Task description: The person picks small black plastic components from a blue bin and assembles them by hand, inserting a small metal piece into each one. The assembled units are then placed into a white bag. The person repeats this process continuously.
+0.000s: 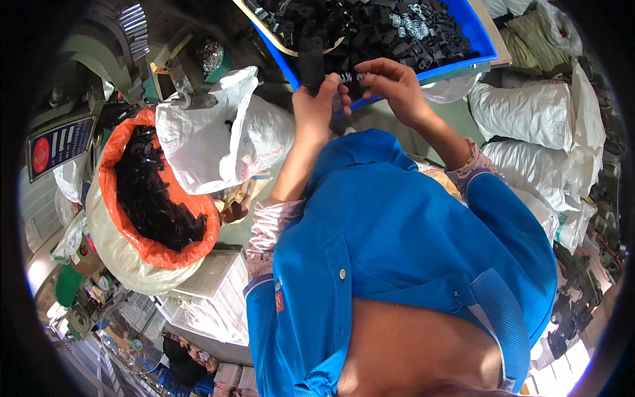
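My left hand [316, 106] is closed on a flat black plastic part [311, 61], which stands up from its fingers over the near edge of a blue tray [486, 53]. A small coiled metal spring [345, 77] shows beside the left thumb. Just to the right, my right hand [397, 89] is bent in a pinch with a small shiny metal piece [361, 77] at its fingertips; its exact shape is too small to tell. The tray holds many small black plastic parts [370, 40] and a cluster of metal springs [410, 26].
On the left stands a sack with an orange liner [208, 228], full of black parts, next to an open white sack [198, 149]. Stuffed white sacks [522, 116] are stacked at right. A white plastic crate [211, 291] sits lower left, and a machine [99, 49] upper left.
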### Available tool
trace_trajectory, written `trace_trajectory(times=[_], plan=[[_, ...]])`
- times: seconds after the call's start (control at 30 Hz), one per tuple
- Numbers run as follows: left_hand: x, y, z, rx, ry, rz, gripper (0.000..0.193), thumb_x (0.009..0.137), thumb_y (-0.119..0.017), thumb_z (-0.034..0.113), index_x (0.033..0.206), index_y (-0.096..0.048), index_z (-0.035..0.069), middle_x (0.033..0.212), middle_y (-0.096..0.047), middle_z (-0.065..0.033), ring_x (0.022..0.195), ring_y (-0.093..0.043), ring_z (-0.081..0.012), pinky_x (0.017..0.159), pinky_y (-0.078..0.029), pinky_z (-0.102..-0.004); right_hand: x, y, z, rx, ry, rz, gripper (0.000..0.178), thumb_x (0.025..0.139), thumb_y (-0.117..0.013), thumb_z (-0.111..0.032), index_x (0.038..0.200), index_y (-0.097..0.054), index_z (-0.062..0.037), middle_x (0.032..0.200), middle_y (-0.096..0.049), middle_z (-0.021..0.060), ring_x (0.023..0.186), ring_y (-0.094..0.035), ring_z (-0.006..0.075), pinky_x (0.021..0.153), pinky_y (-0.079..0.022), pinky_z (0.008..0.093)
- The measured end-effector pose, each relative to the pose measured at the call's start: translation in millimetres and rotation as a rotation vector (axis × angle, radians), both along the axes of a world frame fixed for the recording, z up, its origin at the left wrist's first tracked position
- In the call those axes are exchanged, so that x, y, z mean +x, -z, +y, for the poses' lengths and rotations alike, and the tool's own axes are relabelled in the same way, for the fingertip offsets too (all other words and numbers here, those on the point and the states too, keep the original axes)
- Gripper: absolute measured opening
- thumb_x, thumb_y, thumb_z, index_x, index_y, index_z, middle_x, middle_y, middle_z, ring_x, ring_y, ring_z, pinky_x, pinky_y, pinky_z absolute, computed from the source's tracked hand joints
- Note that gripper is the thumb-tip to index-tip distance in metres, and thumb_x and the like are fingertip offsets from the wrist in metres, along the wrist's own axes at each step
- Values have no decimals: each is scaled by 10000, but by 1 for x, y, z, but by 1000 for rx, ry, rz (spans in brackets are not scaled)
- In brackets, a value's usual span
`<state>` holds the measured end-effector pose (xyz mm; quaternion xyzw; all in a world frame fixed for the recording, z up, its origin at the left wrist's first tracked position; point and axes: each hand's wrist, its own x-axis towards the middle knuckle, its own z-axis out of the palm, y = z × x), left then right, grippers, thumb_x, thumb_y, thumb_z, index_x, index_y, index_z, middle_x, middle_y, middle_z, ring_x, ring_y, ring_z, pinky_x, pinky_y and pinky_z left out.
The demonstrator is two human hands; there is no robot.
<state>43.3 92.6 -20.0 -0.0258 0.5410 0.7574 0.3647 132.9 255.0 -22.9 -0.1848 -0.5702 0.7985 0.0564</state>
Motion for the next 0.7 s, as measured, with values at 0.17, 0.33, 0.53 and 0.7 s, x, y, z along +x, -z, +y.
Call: trace_trajectory(times=[0.17,0.33,0.53,0.7], plan=[[3,-3,0,-41,58,216,177,920,-666,134,972,-644,-34,823,-671,-110,654,-639,-163,515,-508,-288,-2,-18,-6,-355,-2,-106,155,952,-585,-180,970,-616,-29,870,-610,52,743,-575,105,540,-403,233],[8,-1,0,-143,100,311,188,907,-677,147,957,-661,-34,769,-688,-89,622,-640,-132,525,-502,-260,-4,-16,-12,103,-56,-115,262,951,-635,-298,913,-650,-39,733,-609,-7,572,-472,34,475,-323,196],[11,5,2,-172,138,267,202,905,-676,161,945,-646,-35,694,-655,-84,544,-602,-133,494,-472,-260,0,3,-8,284,-43,-11,183,946,-643,-202,946,-679,-22,813,-669,31,658,-545,34,565,-431,198],[21,3,6,-91,156,7,195,920,-661,164,961,-618,-22,722,-649,-81,566,-597,-139,490,-470,-267,3,17,-10,548,86,138,202,933,-640,-184,968,-680,11,774,-653,18,707,-597,93,619,-486,255]])
